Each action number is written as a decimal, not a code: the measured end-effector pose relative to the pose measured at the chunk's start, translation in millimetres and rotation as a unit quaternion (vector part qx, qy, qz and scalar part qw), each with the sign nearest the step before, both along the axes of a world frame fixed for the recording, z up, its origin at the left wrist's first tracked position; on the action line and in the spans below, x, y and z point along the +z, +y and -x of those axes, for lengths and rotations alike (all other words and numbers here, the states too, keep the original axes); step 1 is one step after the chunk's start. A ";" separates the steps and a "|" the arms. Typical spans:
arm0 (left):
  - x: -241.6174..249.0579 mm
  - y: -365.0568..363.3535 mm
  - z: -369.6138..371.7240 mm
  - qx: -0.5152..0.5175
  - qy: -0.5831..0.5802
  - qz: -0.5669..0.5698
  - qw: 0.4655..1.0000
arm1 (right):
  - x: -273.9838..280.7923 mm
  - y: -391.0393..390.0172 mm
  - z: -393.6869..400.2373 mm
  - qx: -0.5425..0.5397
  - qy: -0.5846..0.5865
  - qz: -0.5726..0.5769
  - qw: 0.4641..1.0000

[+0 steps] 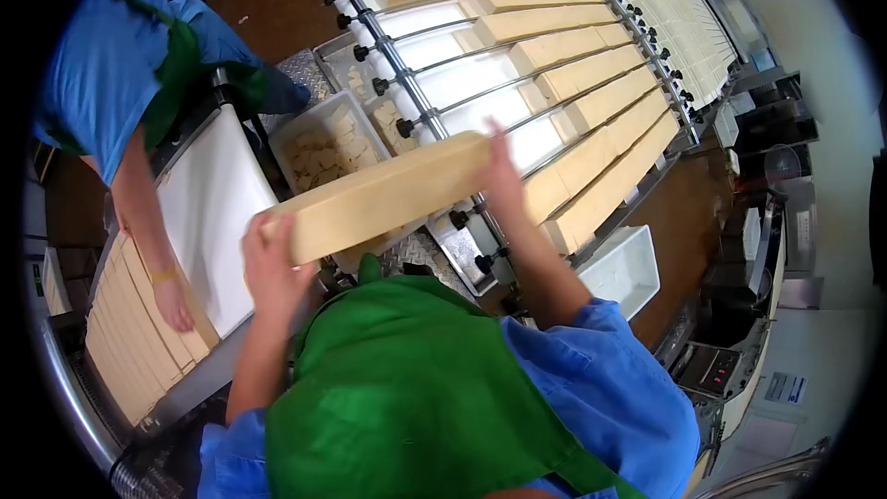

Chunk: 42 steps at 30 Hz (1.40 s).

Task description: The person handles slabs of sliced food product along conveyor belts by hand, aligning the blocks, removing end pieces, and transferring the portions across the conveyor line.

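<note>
A long pale-yellow block [388, 196], its exact kind not clear, is held up in front of my green apron. My left hand [273, 254] grips its near left end, fingers over the top. At the far right end, my right hand [500, 176] holds it, slightly blurred by motion. The block is tilted, its right end higher in view, and spans the gap between two conveyors. Behind it, more such blocks [587, 79] lie in rows on a white conveyor [485, 83], parted by thin metal guide rods [545, 115].
A co-worker's hand [172, 303] rests on similar blocks [139, 333] packed side by side on the left white belt [217, 203]. Broken pieces fill a bin [323, 152] between the conveyors. Black knobs [407, 127] line the metal rail. A white tub [628, 268] stands at right.
</note>
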<state>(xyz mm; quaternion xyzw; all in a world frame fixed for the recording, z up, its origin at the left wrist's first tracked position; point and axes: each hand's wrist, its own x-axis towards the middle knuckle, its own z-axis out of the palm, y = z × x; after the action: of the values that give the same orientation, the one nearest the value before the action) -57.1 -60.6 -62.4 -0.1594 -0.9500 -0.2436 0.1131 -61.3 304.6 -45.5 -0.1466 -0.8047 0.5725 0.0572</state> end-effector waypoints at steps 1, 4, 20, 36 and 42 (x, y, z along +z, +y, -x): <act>18.0 33.2 -2.6 -0.050 -0.033 -0.009 0.998 | -5.3 39.4 5.6 -0.100 0.016 0.147 0.984; 45.6 116.6 -6.6 -0.227 -0.039 -0.011 0.973 | -56.4 173.3 39.1 -0.086 -0.125 -0.149 0.977; 43.1 226.7 35.2 -0.277 -0.173 -0.091 0.941 | 4.4 197.4 44.3 -0.015 -0.172 -0.464 0.869; 0.7 128.3 40.7 0.024 -0.319 -0.522 0.790 | -19.4 28.1 -13.1 0.174 0.122 -0.574 0.791; -33.5 29.2 6.4 0.040 -0.312 -0.451 0.835 | -31.9 19.9 -3.4 0.173 0.087 -0.637 0.746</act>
<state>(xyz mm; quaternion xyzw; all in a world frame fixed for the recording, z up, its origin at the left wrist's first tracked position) -63.5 -31.4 -95.9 0.0318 -0.7256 -0.6768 -0.1205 -57.9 324.5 -77.4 0.1164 -0.9854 -0.0628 0.1068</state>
